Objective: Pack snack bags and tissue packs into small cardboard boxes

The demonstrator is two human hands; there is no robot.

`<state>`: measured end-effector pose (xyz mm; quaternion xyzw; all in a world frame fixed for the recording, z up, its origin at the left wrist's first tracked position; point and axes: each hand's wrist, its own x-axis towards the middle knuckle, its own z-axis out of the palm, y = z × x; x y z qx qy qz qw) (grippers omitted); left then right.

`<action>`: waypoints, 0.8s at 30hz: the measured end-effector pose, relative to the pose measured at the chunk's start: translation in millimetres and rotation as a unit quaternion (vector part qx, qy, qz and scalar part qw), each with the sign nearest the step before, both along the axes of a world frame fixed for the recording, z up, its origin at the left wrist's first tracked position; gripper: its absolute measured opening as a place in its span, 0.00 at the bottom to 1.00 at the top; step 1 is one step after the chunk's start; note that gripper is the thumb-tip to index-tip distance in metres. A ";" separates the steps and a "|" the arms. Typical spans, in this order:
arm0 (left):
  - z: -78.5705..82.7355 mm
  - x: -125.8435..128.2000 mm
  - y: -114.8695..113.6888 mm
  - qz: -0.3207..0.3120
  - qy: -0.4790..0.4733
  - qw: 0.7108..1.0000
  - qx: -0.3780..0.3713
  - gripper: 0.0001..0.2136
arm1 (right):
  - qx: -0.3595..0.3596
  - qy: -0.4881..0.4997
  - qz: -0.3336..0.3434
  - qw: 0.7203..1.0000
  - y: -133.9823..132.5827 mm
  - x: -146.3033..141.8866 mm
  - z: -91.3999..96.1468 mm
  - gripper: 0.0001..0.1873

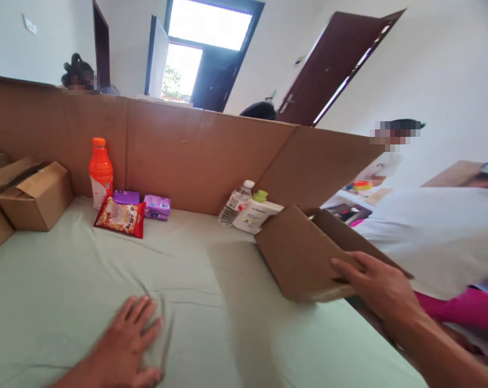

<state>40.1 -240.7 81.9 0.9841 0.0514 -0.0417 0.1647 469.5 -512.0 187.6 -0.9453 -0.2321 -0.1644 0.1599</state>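
My right hand (379,283) grips the near edge of a brown cardboard box (300,258), thumb and fingers on either side of its wall. The box is tilted at the right edge of the table, its inside mostly hidden from me. Palm down, my left hand (126,342) lies on the pale green cloth (179,302) with its fingers spread, holding nothing. Just behind the box stand a clear water bottle (234,206) and a white bottle with a green cap (254,215), partly covered by the box.
An orange drink bottle (100,175), a red snack packet (120,216) and purple tissue packs (157,207) sit at the back left. Cardboard boxes (36,199) stand far left. A tall cardboard screen (195,156) runs along the back. A person in white (438,231) is close on the right.
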 end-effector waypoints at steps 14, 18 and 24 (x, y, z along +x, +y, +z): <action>34.8 -75.3 80.2 0.183 -0.224 0.929 -0.232 0.54 | 0.003 0.096 0.588 0.803 84.2 -243.7 53.2 0.17; 53.9 -96.7 88.9 0.172 -0.239 0.915 -0.277 0.59 | -0.038 0.162 0.633 0.756 90.1 -257.1 52.7 0.13; 42.7 -82.5 80.5 0.111 -0.172 0.907 -0.367 0.62 | -0.036 0.308 0.597 0.740 96.0 -256.5 63.6 0.32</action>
